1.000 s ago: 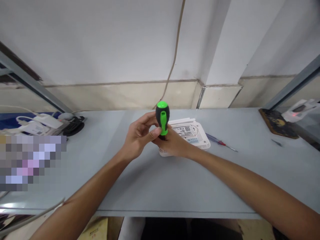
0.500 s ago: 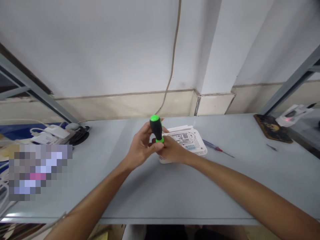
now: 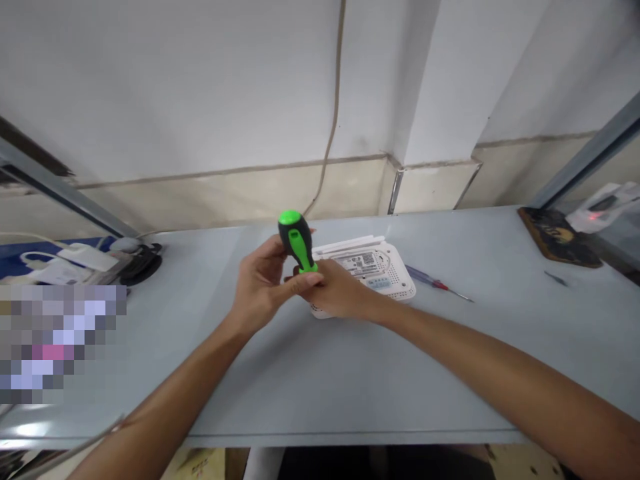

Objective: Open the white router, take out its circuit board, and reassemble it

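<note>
A: "How are the fingers set?"

B: "The green-and-black screwdriver (image 3: 297, 241) is apparently clasped at its lower end by the right hand (image 3: 340, 288), its handle leaned leftward above the table (image 3: 360, 373). The left hand (image 3: 257, 287) is curled around it; whether its partly hidden fingers are clenched cannot be told."

A: "And the feel of it?"

B: "Light, stiff and hardly fragile, by judgement; with those dark grips, little slipping is expected. It is best held by the fat handle."

A: "Farther out?"

B: "The white box (image 3: 397, 267) is partly covered by the right hand; just beyond, a thin screwdriver (image 3: 436, 283) is seen."
</note>
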Action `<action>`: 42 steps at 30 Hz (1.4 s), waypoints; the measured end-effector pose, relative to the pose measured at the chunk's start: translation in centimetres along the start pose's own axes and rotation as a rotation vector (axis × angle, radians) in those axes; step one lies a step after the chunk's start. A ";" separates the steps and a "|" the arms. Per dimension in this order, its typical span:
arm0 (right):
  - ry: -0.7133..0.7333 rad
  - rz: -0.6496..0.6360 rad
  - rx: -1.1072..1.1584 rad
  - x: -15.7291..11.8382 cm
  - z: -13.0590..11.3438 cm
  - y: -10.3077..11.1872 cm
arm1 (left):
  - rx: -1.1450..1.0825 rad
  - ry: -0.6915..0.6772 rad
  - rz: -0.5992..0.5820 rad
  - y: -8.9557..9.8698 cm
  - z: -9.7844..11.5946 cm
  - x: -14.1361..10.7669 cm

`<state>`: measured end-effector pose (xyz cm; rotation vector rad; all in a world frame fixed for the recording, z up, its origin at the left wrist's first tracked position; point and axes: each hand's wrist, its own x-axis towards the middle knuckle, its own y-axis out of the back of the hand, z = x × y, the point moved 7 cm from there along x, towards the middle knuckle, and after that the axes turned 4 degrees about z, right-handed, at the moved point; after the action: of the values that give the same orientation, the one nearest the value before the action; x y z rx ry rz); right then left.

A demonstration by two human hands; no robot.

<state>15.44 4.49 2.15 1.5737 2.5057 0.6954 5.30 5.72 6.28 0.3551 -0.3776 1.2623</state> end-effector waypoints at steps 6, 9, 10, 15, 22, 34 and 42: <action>0.063 0.118 0.074 0.2 0.1 0.6 | -0.065 0.039 -0.107 -0.1 -0.5 0.3; 0.076 0.104 0.046 0.1 0.0 0.5 | 0.010 0.002 -0.142 -0.3 -0.2 0.0; 0.077 0.080 0.030 0.1 0.0 0.4 | 0.030 -0.020 -0.134 -0.4 0.0 -0.1; 0.005 0.034 0.004 -0.2 0.0 0.2 | 0.044 -0.064 0.011 -0.3 0.4 0.0; 0.036 0.135 0.106 -0.5 -0.2 0.7 | -0.066 0.119 -0.237 -0.6 -0.6 -0.1; 0.009 0.076 0.025 -0.6 0.5 0.1 | 0.036 -0.065 0.014 -0.9 0.6 -0.3; 0.178 0.192 0.092 -0.7 -0.2 0.9 | -0.092 0.103 -0.213 -2.1 0.2 -0.8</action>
<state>16.39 4.14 2.59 1.8824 2.5655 0.7859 7.06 4.42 5.99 0.2442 -0.3005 1.0469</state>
